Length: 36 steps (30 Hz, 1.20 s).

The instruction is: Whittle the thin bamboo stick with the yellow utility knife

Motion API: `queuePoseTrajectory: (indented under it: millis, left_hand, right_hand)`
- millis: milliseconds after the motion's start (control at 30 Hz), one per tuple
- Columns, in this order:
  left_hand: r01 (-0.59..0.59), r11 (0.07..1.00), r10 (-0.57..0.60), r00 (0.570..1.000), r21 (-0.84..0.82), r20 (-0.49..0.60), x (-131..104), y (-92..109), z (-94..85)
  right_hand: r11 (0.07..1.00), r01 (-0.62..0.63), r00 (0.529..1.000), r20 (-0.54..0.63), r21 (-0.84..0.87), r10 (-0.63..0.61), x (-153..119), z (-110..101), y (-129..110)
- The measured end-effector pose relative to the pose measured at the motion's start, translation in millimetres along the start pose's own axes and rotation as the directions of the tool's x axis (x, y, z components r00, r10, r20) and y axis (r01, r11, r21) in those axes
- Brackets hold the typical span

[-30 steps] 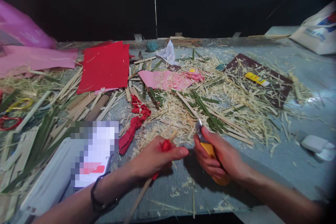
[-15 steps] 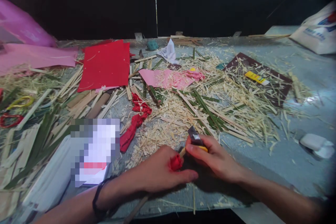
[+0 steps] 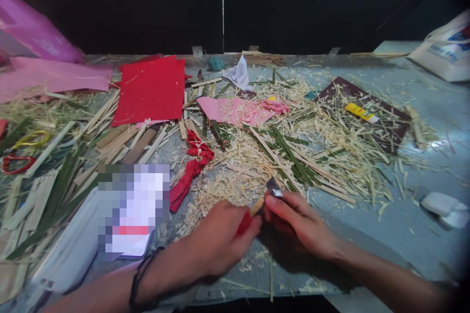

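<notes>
My left hand (image 3: 222, 237) is closed around a bamboo stick (image 3: 256, 207), whose pale end sticks out past the fingers. Red cloth (image 3: 243, 224) shows between my left thumb and index finger, against the stick. My right hand (image 3: 299, 225) grips a utility knife (image 3: 274, 189) just right of the stick's end. The knife's dark blade and metal tip point up and away; the fingers hide its handle. Under and beyond both hands lie wood shavings (image 3: 216, 188). A crumpled strip of red fabric (image 3: 189, 176) rests beyond my left hand.
A phone (image 3: 143, 210), partly blurred, lies left beside a white case (image 3: 69, 242). Bamboo strips (image 3: 47, 200) and scissors (image 3: 18, 164) are at far left. Red sheets (image 3: 149, 90), pink paper (image 3: 238, 110) and a yellow glue tube (image 3: 362, 112) lie farther back. A white earbud case (image 3: 440, 203) sits right.
My left thumb has folded in over the red cloth, and more of the stick's pale end shows. The knife has shifted slightly, its yellow handle now out of sight.
</notes>
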<state>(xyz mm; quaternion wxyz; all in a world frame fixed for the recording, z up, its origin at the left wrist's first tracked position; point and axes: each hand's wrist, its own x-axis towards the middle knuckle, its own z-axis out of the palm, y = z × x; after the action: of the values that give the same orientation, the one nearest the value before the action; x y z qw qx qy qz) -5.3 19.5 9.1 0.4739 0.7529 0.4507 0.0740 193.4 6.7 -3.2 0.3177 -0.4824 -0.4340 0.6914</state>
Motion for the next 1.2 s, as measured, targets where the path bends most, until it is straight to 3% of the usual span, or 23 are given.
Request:
queuePoseTrajectory:
  millis: [67,133,200,267,333,500,633,767,867,967,1033,1133,1200]
  left_hand:
    - [0.085,0.945,-0.065,0.995,-0.315,0.073,0.0,-0.4,-4.1]
    - [0.168,0.799,-0.091,0.983,-0.577,0.16,1.9,-4.2,-5.9]
    - [0.197,0.657,-0.059,0.976,-0.728,0.211,5.0,-10.1,-5.2]
    - [0.198,0.585,-0.022,0.973,-0.787,0.229,7.5,-15.7,-3.8]
    - [0.2,0.595,-0.016,0.971,-0.778,0.237,8.2,-18.5,-3.6]
    - [0.153,0.767,0.028,0.962,-0.624,0.271,5.0,-13.0,-10.4]
    - [0.12,0.791,0.16,0.906,-0.6,0.391,3.5,-7.7,-13.5]
    - [0.09,0.837,0.136,0.922,-0.54,0.363,2.0,-7.2,-11.2]
    - [0.078,0.821,0.149,0.927,-0.565,0.344,0.9,-8.4,-8.2]
    - [0.08,0.776,0.166,0.931,-0.626,0.325,1.6,-10.5,-3.1]
    - [0.101,0.775,0.12,0.945,-0.624,0.303,3.1,-12.3,1.4]
    - [0.17,0.768,0.027,0.955,-0.618,0.297,5.2,-14.3,6.6]
    - [0.209,0.732,0.014,0.947,-0.649,0.322,5.4,-14.6,7.6]
  right_hand:
    - [0.993,-0.085,0.991,0.111,0.08,0.076,-2.6,-5.4,-2.6]
    - [0.975,-0.185,0.961,0.231,0.122,0.153,-5.0,-10.2,-5.8]
    - [0.962,-0.257,0.922,0.322,0.093,0.216,-6.3,-13.4,-8.5]
    - [0.954,-0.298,0.882,0.389,0.025,0.265,-6.4,-15.0,-10.2]
    - [0.949,-0.314,0.855,0.426,-0.03,0.296,-5.8,-15.3,-11.2]
    - [0.945,-0.31,0.821,0.472,-0.102,0.32,-6.7,-12.4,-14.8]
    - [0.953,-0.277,0.807,0.509,-0.121,0.299,-6.9,-11.4,-15.1]
    - [0.951,-0.293,0.757,0.583,-0.101,0.295,-5.0,-13.7,-12.4]
    - [0.934,-0.352,0.735,0.597,-0.068,0.321,-4.8,-13.2,-10.1]
    - [0.915,-0.403,0.756,0.571,0.023,0.319,-5.6,-7.0,-6.5]
    - [0.909,-0.401,0.812,0.504,0.119,0.292,-5.3,-1.3,-3.6]
    - [0.911,-0.339,0.916,0.304,0.234,0.262,-3.3,3.0,-0.7]
    - [0.915,-0.325,0.929,0.263,0.238,0.262,-1.7,0.7,-0.6]
